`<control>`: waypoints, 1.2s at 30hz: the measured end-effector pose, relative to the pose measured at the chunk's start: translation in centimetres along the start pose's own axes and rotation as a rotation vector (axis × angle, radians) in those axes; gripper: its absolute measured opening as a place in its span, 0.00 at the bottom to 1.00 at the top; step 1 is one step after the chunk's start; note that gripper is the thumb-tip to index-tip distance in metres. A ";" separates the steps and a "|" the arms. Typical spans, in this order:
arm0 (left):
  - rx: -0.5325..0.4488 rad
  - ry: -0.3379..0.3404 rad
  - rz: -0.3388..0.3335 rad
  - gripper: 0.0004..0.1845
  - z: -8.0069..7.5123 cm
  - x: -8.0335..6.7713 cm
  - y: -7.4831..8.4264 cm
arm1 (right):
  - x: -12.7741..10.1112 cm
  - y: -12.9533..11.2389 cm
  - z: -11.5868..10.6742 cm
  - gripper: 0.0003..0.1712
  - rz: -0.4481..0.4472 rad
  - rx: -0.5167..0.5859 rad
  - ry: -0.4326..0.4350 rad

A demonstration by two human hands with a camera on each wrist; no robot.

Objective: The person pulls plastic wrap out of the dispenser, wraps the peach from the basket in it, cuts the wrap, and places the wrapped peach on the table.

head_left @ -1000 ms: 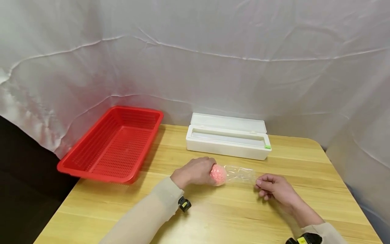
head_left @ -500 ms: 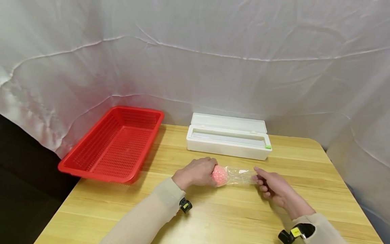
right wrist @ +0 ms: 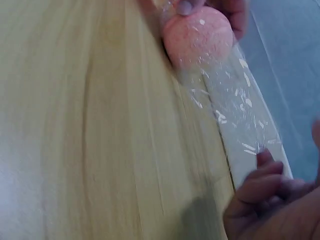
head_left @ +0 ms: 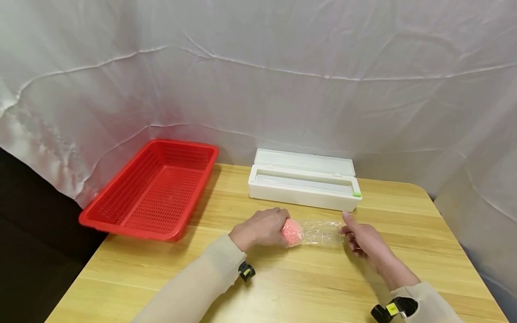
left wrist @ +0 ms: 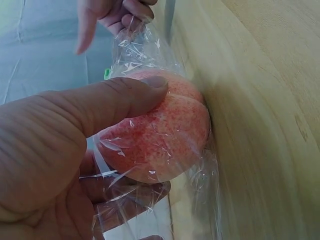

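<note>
A pink speckled ball (head_left: 291, 232) lies on the wooden table, wrapped in clear cling film (head_left: 322, 233) whose loose tail stretches to the right. My left hand (head_left: 264, 228) grips the ball, thumb pressed on top of the ball (left wrist: 165, 135) in the left wrist view. My right hand (head_left: 356, 236) pinches the far end of the film tail with curled fingers, its index finger sticking out straight. The right wrist view shows the ball (right wrist: 197, 37), the crinkled film (right wrist: 240, 110) and my right hand's curled fingers (right wrist: 265, 185) at its end.
A red perforated basket (head_left: 153, 190) sits at the table's back left, partly over the edge. A white cling film dispenser box (head_left: 303, 184) with its lid open stands just behind the hands. A white cloth hangs behind the table (head_left: 282, 287).
My right hand has moved a little away from me along the film's end and its index finger has straightened. The left hand and ball have stayed in place.
</note>
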State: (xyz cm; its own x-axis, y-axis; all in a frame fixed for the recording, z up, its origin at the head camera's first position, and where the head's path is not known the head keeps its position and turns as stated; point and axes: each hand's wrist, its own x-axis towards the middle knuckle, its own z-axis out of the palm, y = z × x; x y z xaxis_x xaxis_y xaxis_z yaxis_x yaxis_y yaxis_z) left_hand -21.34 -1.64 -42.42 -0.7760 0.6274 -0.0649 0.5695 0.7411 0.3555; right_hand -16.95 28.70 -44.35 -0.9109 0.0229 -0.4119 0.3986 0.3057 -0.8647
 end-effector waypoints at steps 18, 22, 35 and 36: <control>-0.119 -0.090 -0.030 0.35 -1.5 0.4 0.0 | 0.5 0.3 0.7 0.18 -0.081 -0.045 0.037; -0.203 -0.171 -0.067 0.41 -2.3 1.1 -0.3 | 0.5 0.5 0.8 0.18 -0.083 -0.041 0.051; -0.409 -0.402 -0.097 0.41 -1.0 2.6 -2.5 | 0.6 0.8 0.9 0.17 -0.097 -0.016 0.050; -0.452 -0.421 -0.104 0.39 -0.9 2.6 -2.5 | 0.6 0.8 0.9 0.18 -0.100 -0.014 0.052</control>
State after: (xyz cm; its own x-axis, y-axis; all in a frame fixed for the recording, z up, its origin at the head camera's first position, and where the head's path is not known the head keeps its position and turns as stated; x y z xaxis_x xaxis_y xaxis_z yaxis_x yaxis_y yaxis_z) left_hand -24.98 -2.06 -42.59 -0.5957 0.6657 -0.4494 0.2540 0.6869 0.6809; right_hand -17.05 28.07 -45.50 -0.9506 0.0410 -0.3077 0.3041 0.3225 -0.8964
